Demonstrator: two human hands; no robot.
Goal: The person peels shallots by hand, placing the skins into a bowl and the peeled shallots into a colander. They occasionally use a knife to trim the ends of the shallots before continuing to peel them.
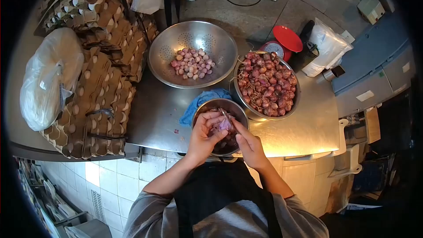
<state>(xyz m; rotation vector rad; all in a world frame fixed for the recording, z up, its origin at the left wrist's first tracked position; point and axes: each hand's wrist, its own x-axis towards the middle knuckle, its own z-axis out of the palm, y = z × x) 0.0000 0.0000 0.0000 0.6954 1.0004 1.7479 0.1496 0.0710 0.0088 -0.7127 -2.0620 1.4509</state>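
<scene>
Over a small steel bowl (198, 111) my left hand (204, 134) pinches a purple, partly peeled shallot (225, 124). My right hand (250, 143) is closed around a small knife (224, 113), whose narrow blade lies against the shallot; its handle is hidden by the fingers. Dark peelings show in the bowl below. Behind the bowl stands a large steel colander (165, 68) with peeled shallots (192, 63). To its right, a deep steel bowl (238, 92) is heaped with unpeeled red shallots (266, 83).
A blue cloth (194, 105) lies beside the small bowl on the steel table (152, 125). Stacked egg trays (99, 92) and a filled plastic bag (53, 79) crowd the left. A red kitchen scale (286, 39) and white plastic bags (326, 46) stand at the back right.
</scene>
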